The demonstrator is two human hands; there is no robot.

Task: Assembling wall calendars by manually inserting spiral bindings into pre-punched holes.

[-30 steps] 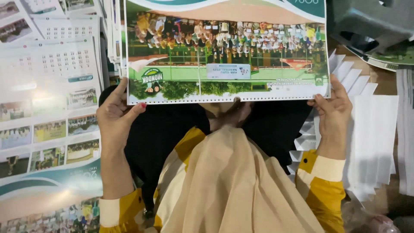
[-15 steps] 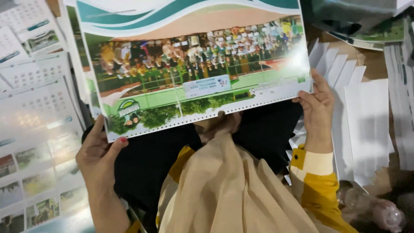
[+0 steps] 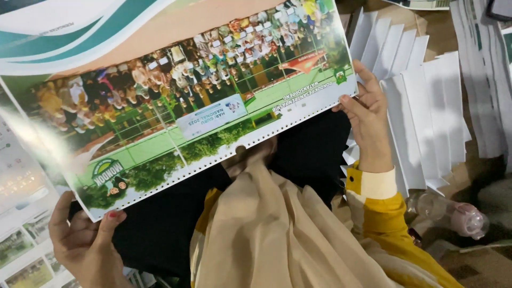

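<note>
I hold a large glossy calendar sheet [image 3: 176, 101] with both hands. It shows a group photo over a green field, with a teal and cream wave band at its far side and a punched near edge. The sheet is tilted, its left corner low and near me. My left hand [image 3: 88, 242] grips the lower left corner, thumb on top. My right hand [image 3: 365, 114] pinches the right corner. A yellow cuff covers my right wrist. Beige cloth [image 3: 277, 234] and dark fabric lie in my lap beneath the sheet.
A fanned stack of white paper strips [image 3: 421, 106] lies at the right. More printed calendar sheets [image 3: 21, 234] are spread at the left, and other stacks [image 3: 480, 69] stand at the far right. A clear plastic bottle [image 3: 453, 213] rests by my right elbow.
The calendar sheet has swung from level to tilted, left corner dropping toward me and right corner rising. Both hands kept their grip. The view has shifted closer.
</note>
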